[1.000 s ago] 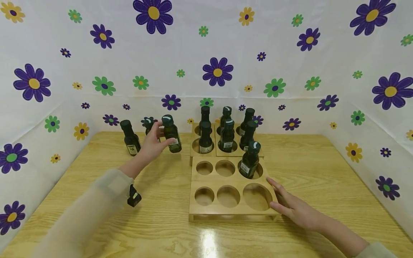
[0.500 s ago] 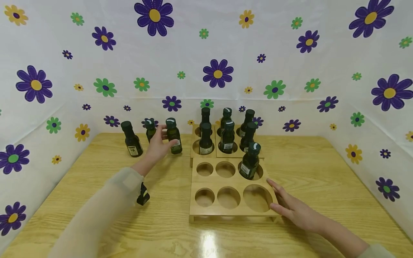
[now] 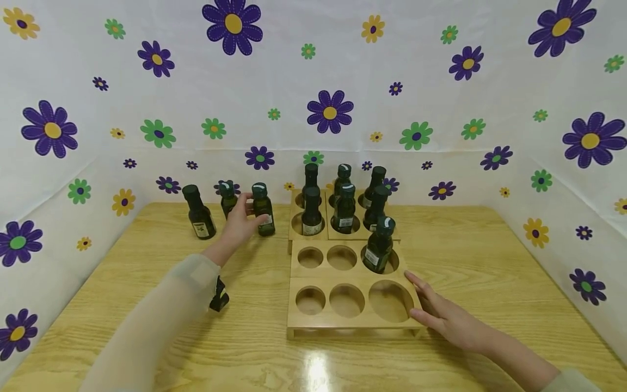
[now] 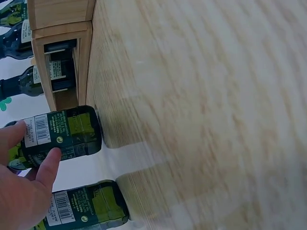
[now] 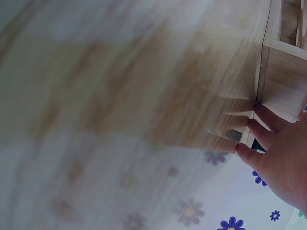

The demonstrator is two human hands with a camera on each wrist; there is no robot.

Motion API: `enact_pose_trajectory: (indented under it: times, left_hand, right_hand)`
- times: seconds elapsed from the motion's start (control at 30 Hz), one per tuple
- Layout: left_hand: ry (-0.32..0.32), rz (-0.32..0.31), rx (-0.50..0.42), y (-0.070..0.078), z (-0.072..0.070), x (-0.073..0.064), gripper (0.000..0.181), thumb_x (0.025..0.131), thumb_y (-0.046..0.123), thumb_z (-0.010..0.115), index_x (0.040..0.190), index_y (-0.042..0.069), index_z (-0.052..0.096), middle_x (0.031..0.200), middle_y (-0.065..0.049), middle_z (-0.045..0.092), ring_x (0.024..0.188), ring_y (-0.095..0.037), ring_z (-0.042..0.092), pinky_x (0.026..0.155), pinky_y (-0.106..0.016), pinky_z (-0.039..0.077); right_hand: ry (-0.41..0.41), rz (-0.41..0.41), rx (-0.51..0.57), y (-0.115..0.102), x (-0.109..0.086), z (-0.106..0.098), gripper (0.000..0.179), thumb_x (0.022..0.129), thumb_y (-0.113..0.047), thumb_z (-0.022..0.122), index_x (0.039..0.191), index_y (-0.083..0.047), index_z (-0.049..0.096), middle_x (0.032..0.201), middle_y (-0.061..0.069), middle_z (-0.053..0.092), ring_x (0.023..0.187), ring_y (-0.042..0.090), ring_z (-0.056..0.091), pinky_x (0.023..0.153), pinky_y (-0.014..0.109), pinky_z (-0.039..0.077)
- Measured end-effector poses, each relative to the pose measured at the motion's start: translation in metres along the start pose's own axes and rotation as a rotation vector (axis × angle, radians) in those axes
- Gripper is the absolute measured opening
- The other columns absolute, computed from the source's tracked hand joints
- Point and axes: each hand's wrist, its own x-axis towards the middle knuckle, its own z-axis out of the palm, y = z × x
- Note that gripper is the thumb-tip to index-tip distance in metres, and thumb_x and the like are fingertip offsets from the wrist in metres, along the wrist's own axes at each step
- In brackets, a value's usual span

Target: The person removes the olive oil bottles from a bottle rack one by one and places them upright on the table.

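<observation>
My left hand (image 3: 238, 224) holds a small dark green bottle (image 3: 262, 204) with a white label, its thumb in front and other fingers partly hidden behind. The bottle stands upright on the table, left of a wooden rack (image 3: 338, 276). In the left wrist view, thumb and finger lie on the bottle's label side (image 4: 76, 125). A matching green bottle (image 3: 227, 199) is just left of the hand, partly covered by it. My right hand (image 3: 450, 322) touches the rack's right edge with fairly straight fingers; in the right wrist view, the fingertips (image 5: 256, 106) meet the rack's side.
Another dark bottle (image 3: 200, 220) with a black cap stands farther left. Several bottles fill the rack's raised back part, and one bottle (image 3: 379, 250) leans in a middle-row hole. Other front holes show no bottle. A flower-patterned cloth (image 3: 289, 87) encloses the table.
The bottle in my left hand was tilted and now stands upright, slightly lower in view. My left forearm shifted a little right. The right hand has stayed at the rack.
</observation>
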Motion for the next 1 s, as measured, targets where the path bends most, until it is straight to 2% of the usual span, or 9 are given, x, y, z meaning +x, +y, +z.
enact_pose_trajectory:
  times: [0.23,0.43,0.57,0.67,0.77,0.87,0.93,1.0]
  left_hand:
    - [0.011,-0.026,0.017,-0.001,0.001,0.000,0.069,0.095,0.017,0.065,0.150,0.007,0.024,0.142,-0.024,0.043,0.128,-0.036,0.044,0.101,-0.049,0.042]
    - [0.007,-0.033,0.006,0.003,0.000,-0.002,0.069,0.095,0.017,0.065,0.151,0.008,0.024,0.148,-0.023,0.037,0.133,-0.036,0.039,0.104,-0.048,0.039]
    - [0.026,-0.015,-0.017,0.005,-0.003,-0.008,0.068,0.095,0.018,0.065,0.150,0.007,0.027,0.149,-0.022,0.036,0.135,-0.036,0.038,0.106,-0.049,0.037]
    - [0.052,-0.004,-0.002,0.003,-0.006,-0.017,0.059,0.096,0.021,0.064,0.144,0.004,0.034,0.142,-0.021,0.044,0.129,-0.035,0.043,0.103,-0.049,0.039]
    - [0.099,0.030,0.032,0.002,-0.008,-0.029,0.048,0.097,0.023,0.062,0.135,0.002,0.041,0.127,-0.019,0.053,0.119,-0.034,0.051,0.097,-0.049,0.044]
    - [0.123,0.088,0.009,0.006,-0.007,-0.041,0.042,0.097,0.022,0.063,0.128,0.001,0.045,0.117,-0.016,0.057,0.110,-0.031,0.055,0.091,-0.047,0.047]
    - [0.110,0.137,-0.018,0.010,-0.005,-0.047,0.040,0.096,0.022,0.064,0.127,0.002,0.047,0.114,-0.013,0.058,0.108,-0.028,0.056,0.087,-0.045,0.048]
    - [0.062,0.182,-0.070,0.016,0.000,-0.052,0.040,0.096,0.022,0.065,0.126,0.002,0.047,0.115,-0.012,0.058,0.108,-0.025,0.056,0.086,-0.043,0.048]
  right_hand:
    - [-0.002,-0.005,0.004,0.001,0.000,0.002,0.067,0.105,-0.030,0.044,0.157,-0.018,0.004,0.157,0.024,0.013,0.136,0.047,0.027,0.103,0.061,0.028]
    - [0.020,-0.012,-0.014,0.001,-0.001,0.001,0.067,0.105,-0.030,0.045,0.157,-0.017,0.006,0.156,0.025,0.015,0.135,0.046,0.029,0.102,0.060,0.029]
    - [0.026,-0.015,-0.020,0.001,-0.001,0.001,0.066,0.105,-0.030,0.045,0.157,-0.016,0.006,0.156,0.025,0.015,0.135,0.046,0.029,0.102,0.060,0.029]
    - [0.025,-0.014,-0.022,0.000,-0.001,0.000,0.066,0.105,-0.030,0.045,0.157,-0.016,0.007,0.156,0.025,0.015,0.135,0.046,0.029,0.102,0.060,0.029]
    - [0.026,-0.011,-0.019,0.000,0.000,0.000,0.066,0.105,-0.030,0.045,0.157,-0.017,0.007,0.157,0.025,0.015,0.135,0.046,0.029,0.103,0.060,0.029]
    - [0.026,-0.007,-0.016,0.000,0.000,0.000,0.066,0.105,-0.030,0.045,0.157,-0.017,0.006,0.157,0.024,0.015,0.135,0.046,0.029,0.103,0.060,0.029]
    - [0.024,-0.005,-0.013,0.000,-0.001,0.000,0.066,0.105,-0.030,0.045,0.157,-0.017,0.006,0.157,0.024,0.015,0.136,0.046,0.029,0.103,0.060,0.029]
    - [0.025,-0.005,-0.020,0.000,-0.001,0.001,0.067,0.105,-0.030,0.045,0.157,-0.016,0.007,0.156,0.025,0.015,0.135,0.047,0.029,0.103,0.061,0.029]
